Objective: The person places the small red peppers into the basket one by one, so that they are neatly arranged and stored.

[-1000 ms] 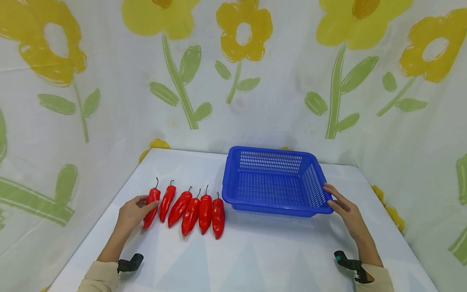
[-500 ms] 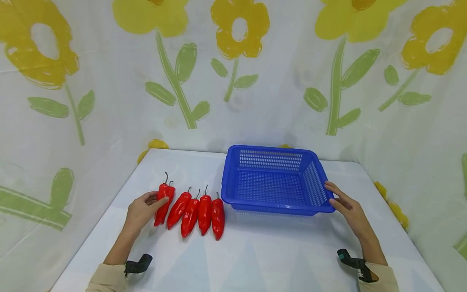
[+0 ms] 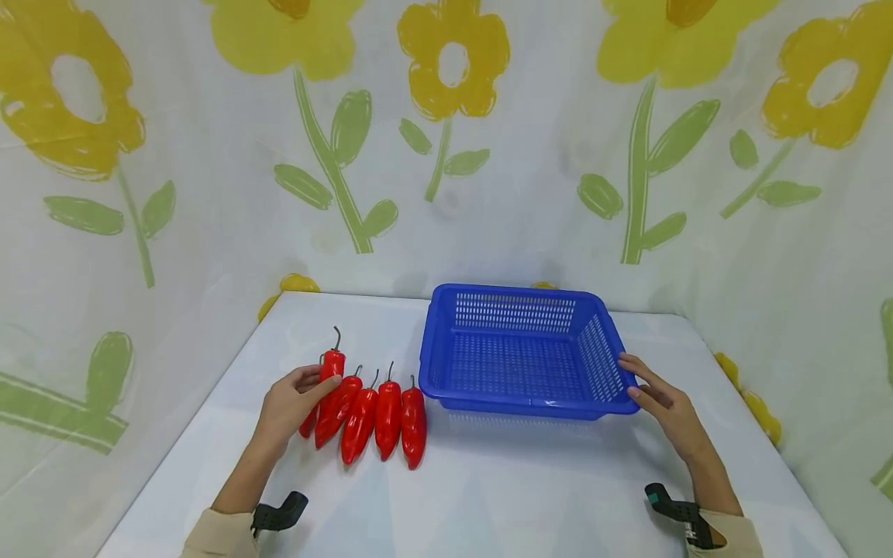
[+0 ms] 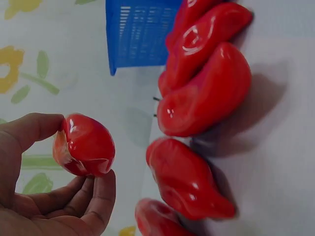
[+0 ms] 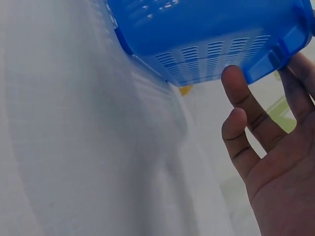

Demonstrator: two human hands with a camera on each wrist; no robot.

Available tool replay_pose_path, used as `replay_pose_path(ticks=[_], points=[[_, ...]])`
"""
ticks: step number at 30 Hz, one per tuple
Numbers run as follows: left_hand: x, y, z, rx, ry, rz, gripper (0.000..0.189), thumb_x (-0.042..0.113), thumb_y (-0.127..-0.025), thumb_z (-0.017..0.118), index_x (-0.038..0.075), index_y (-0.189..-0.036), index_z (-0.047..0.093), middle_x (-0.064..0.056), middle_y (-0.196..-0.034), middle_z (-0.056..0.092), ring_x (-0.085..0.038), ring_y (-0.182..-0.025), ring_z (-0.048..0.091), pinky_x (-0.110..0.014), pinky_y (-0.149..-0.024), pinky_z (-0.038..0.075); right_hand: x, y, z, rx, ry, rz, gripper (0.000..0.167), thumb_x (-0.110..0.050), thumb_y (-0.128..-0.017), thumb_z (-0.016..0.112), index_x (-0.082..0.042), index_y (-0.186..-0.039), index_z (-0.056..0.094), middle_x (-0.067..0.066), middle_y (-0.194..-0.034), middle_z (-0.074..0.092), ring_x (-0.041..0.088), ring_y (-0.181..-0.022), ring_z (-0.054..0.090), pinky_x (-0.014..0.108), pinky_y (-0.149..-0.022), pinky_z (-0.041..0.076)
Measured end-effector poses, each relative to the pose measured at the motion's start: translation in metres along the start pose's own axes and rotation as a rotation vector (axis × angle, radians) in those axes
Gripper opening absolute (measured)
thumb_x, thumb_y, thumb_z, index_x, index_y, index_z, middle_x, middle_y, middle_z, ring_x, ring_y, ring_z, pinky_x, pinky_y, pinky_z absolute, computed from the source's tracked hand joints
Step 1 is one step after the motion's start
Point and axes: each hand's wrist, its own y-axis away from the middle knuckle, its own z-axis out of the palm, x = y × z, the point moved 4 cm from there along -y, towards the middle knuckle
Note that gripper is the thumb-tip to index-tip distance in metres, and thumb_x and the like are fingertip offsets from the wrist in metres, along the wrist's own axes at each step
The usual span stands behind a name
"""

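Observation:
My left hand [image 3: 296, 399] pinches a red chili pepper [image 3: 332, 363] between thumb and fingers, its green stem pointing away. In the left wrist view, this held pepper [image 4: 86, 145] hangs apart from the others. Several more red peppers [image 3: 387, 418] lie side by side on the table, just right of that hand, one of them partly hidden behind it. My right hand [image 3: 663, 403] holds the right rim of a blue plastic basket [image 3: 523, 404], thumb and index finger at the edge. In the right wrist view the other fingers [image 5: 246, 101] hang loosely beside the basket's wall.
The basket has perforated walls and stands at the back of the white table [image 3: 516, 496]. A flower-printed cloth [image 3: 530, 178] rises behind and at both sides. Each wrist wears a black camera mount [image 3: 281, 511].
My left hand has moved right with the held pepper, from the left end of the row across the neighbouring pepper. My right hand stays at the basket's rim.

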Motion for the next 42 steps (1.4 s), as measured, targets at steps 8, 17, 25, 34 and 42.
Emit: replay_pose_path(ticks=[8, 17, 25, 34, 42], points=[[0.031, 0.005, 0.01, -0.075, 0.104, 0.007, 0.07, 0.043, -0.091, 0.071, 0.005, -0.144, 0.047, -0.022, -0.138, 0.053, -0.038, -0.125, 0.052, -0.049, -0.096, 0.052, -0.001, -0.004, -0.007, -0.03, 0.013, 0.031, 0.049, -0.019, -0.104, 0.056, -0.016, -0.151, 0.046, 0.0, -0.161, 0.032, 0.008, -0.124, 0.052, 0.015, -0.089, 0.049], [0.045, 0.004, 0.026, -0.118, 0.162, -0.001, 0.071, 0.042, -0.089, 0.074, 0.005, -0.144, 0.047, -0.021, -0.138, 0.052, -0.038, -0.125, 0.051, -0.051, -0.095, 0.053, -0.001, -0.008, -0.014, -0.147, 0.147, 0.062, 0.052, -0.027, -0.101, 0.06, -0.022, -0.151, 0.046, 0.004, -0.16, 0.034, 0.017, -0.106, 0.059, 0.024, -0.081, 0.053], [0.062, 0.002, 0.037, -0.149, 0.209, 0.003, 0.069, 0.042, -0.088, 0.075, 0.009, -0.143, 0.05, -0.018, -0.137, 0.054, -0.036, -0.124, 0.054, -0.052, -0.095, 0.052, 0.001, -0.011, -0.02, -0.174, 0.128, 0.066, 0.052, -0.024, -0.1, 0.062, -0.019, -0.15, 0.048, -0.004, -0.159, 0.036, 0.013, -0.103, 0.058, 0.026, -0.08, 0.052], [0.082, -0.003, 0.055, -0.236, 0.253, -0.009, 0.074, 0.047, -0.087, 0.075, 0.011, -0.145, 0.048, -0.014, -0.136, 0.057, -0.033, -0.123, 0.056, -0.056, -0.103, 0.045, 0.003, -0.014, -0.017, -0.158, 0.111, 0.083, 0.051, -0.026, -0.101, 0.062, -0.02, -0.15, 0.048, 0.0, -0.16, 0.034, 0.013, -0.105, 0.058, 0.025, -0.082, 0.052], [0.107, -0.013, 0.082, -0.318, 0.324, -0.007, 0.072, 0.039, -0.088, 0.076, 0.009, -0.146, 0.047, -0.014, -0.134, 0.059, -0.031, -0.118, 0.061, -0.052, -0.102, 0.048, 0.004, -0.012, -0.016, -0.154, 0.105, 0.095, 0.052, -0.028, -0.101, 0.061, -0.022, -0.151, 0.047, 0.004, -0.161, 0.032, 0.016, -0.106, 0.058, 0.026, -0.083, 0.052]])
